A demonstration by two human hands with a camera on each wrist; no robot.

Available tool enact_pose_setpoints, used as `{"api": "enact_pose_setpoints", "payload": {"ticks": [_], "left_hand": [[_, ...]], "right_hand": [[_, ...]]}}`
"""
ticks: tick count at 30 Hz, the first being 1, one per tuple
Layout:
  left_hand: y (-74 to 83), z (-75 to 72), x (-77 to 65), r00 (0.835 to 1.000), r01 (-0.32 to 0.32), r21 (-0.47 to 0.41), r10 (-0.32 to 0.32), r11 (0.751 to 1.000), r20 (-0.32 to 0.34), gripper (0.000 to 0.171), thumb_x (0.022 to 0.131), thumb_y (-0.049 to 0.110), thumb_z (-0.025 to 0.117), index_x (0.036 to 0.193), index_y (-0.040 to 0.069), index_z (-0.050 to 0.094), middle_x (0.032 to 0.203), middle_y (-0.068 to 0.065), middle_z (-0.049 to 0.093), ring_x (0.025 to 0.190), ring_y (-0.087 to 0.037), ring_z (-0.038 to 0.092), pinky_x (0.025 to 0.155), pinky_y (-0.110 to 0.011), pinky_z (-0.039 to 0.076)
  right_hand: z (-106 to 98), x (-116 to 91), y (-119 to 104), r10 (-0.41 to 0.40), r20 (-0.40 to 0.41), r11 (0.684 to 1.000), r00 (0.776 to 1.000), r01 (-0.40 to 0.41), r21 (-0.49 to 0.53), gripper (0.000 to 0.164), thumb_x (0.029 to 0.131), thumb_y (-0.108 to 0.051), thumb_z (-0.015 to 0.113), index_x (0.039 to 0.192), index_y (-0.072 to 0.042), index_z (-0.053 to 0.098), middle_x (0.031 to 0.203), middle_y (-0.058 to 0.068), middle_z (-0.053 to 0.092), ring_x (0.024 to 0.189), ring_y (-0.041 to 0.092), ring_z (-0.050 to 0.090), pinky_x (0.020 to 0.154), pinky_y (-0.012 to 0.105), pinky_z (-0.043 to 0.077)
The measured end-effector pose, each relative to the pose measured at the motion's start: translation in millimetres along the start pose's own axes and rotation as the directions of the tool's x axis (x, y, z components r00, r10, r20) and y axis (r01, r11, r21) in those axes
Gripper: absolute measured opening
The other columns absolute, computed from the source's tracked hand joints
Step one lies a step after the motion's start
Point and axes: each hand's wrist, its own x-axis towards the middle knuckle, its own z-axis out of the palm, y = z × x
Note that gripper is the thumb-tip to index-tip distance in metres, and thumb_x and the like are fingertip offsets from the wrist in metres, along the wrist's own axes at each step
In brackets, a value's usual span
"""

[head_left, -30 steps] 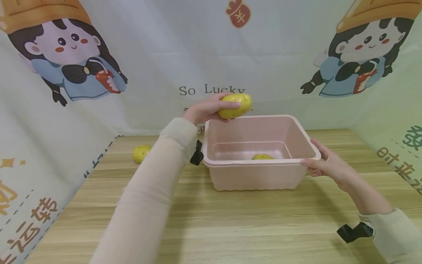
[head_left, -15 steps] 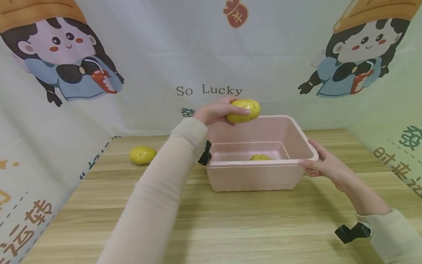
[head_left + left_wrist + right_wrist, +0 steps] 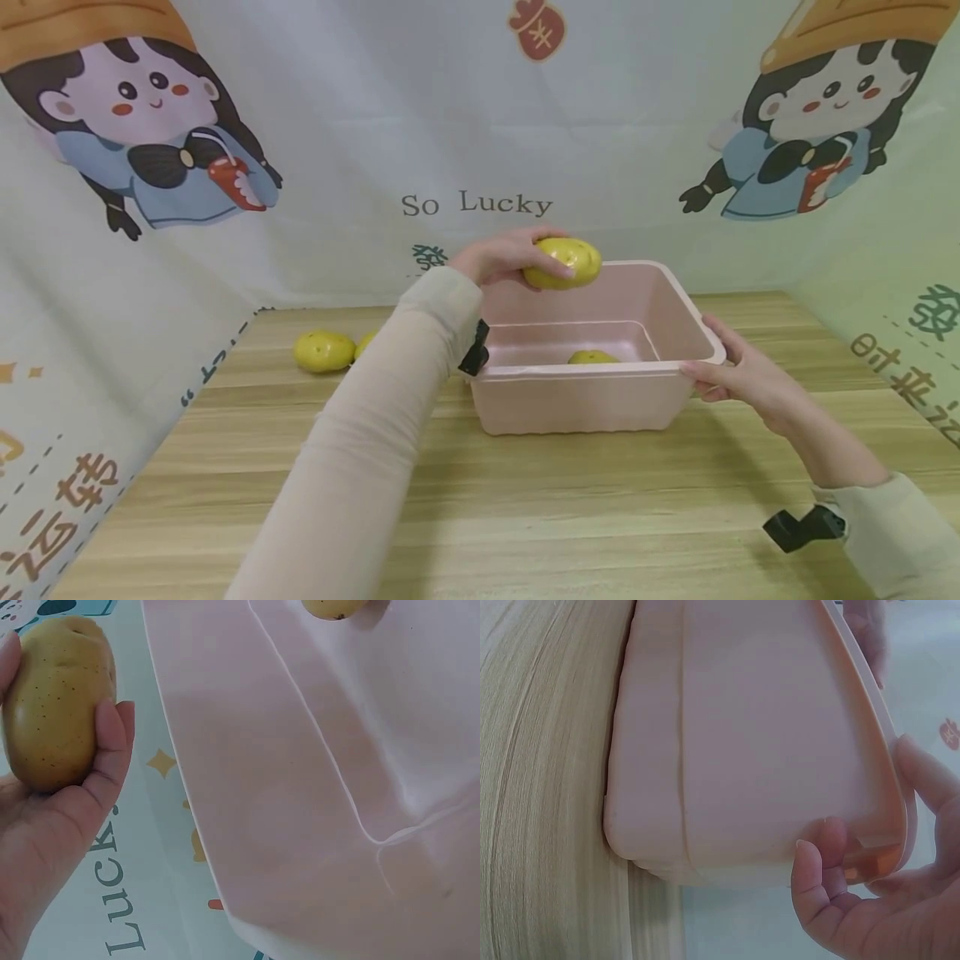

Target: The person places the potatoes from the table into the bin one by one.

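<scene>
My left hand grips a yellow potato above the back left part of a pink plastic bin. In the left wrist view the fingers and thumb wrap the potato from both sides. Inside the bin lies another potato, partly hidden by the front wall. At the bin's right side my right hand holds the rim, thumb over the front corner. The right wrist view shows that hand with some fingers curled under the rim, against the outer wall.
On the wooden table, left of the bin, lies a potato. Beside it another potato is mostly covered by the left sleeve. A printed cloth hangs behind and at both sides.
My left hand has moved right and slightly down with the potato, further over the bin. The right hand keeps its hold on the rim. Potatoes on the left have come out from behind the sleeve.
</scene>
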Motion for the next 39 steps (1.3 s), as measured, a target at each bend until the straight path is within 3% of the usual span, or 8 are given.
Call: {"api": "enact_pose_setpoints", "payload": {"ticks": [5,9,14,20,28,34,39], "left_hand": [[1.5,0.5,0.6,1.0,-0.007,-0.068,0.008,0.998,0.015,0.07,0.081,0.006,0.066,0.142,0.015,0.032,0.139,-0.011,0.036,0.109,-0.024,0.05,0.085,-0.032,0.048],[5.4,0.7,-0.6,0.999,-0.041,-0.126,0.042,0.991,0.004,0.065,0.084,0.003,0.062,0.141,0.013,0.033,0.142,-0.011,0.034,0.118,-0.026,0.049,0.093,-0.036,0.045],[10.5,-7.2,-10.7,0.997,-0.075,-0.047,0.075,0.996,-0.017,0.063,0.084,0.011,0.064,0.14,0.016,0.034,0.139,-0.007,0.04,0.117,-0.023,0.048,0.093,-0.037,0.045],[5.8,-35.6,-35.2,0.992,-0.099,0.058,0.103,0.993,-0.076,0.063,0.086,0.019,0.063,0.141,0.02,0.033,0.139,-0.003,0.04,0.117,-0.02,0.048,0.095,-0.039,0.043],[-30.7,-79.9,-70.3,0.977,-0.03,0.09,0.048,0.995,-0.209,0.064,0.088,0.015,0.059,0.143,0.013,0.027,0.143,-0.011,0.035,0.12,-0.024,0.046,0.093,-0.039,0.042],[-64.4,-98.5,-93.2,0.962,-0.015,0.065,0.032,0.998,-0.272,0.064,0.09,0.015,0.056,0.145,0.01,0.022,0.145,-0.014,0.032,0.126,-0.029,0.039,0.102,-0.045,0.035],[-99.5,-110.9,-109.5,0.946,-0.018,0.054,0.035,0.998,-0.323,0.062,0.091,0.018,0.055,0.144,0.009,0.023,0.145,-0.015,0.031,0.127,-0.031,0.037,0.102,-0.048,0.033]], "right_hand": [[-0.2,-0.1,0.6,0.0,0.002,1.0,1.0,0.0,-0.012,0.085,0.091,-0.022,0.056,0.146,-0.008,-0.007,0.124,0.025,0.037,0.076,0.01,0.058,0.068,0.026,0.051],[-0.6,0.6,0.7,-0.001,0.001,1.0,1.0,0.001,-0.015,0.085,0.091,-0.022,0.056,0.146,-0.008,-0.007,0.121,0.024,0.039,0.076,0.01,0.058,0.068,0.026,0.052],[0.1,1.6,1.2,-0.003,0.004,1.0,1.0,0.003,-0.02,0.085,0.091,-0.023,0.056,0.146,-0.008,-0.008,0.121,0.024,0.04,0.076,0.009,0.059,0.069,0.027,0.052],[-0.2,1.1,1.4,0.005,0.001,1.0,1.0,-0.005,-0.023,0.085,0.092,-0.024,0.055,0.146,-0.009,-0.009,0.126,0.026,0.036,0.077,0.007,0.059,0.07,0.026,0.052],[-1.8,1.0,2.9,0.006,0.012,1.0,1.0,-0.006,-0.021,0.084,0.092,-0.023,0.054,0.146,-0.009,-0.009,0.132,0.03,0.031,0.079,0.005,0.058,0.07,0.025,0.052],[-1.9,0.5,3.1,0.002,0.019,1.0,1.0,-0.002,-0.022,0.084,0.093,-0.022,0.053,0.146,-0.008,-0.01,0.132,0.03,0.03,0.078,0.005,0.058,0.069,0.025,0.052],[0.1,1.5,2.7,-0.006,0.016,1.0,1.0,0.006,-0.03,0.083,0.093,-0.022,0.053,0.146,-0.008,-0.009,0.128,0.026,0.034,0.077,0.006,0.057,0.069,0.025,0.052]]}}
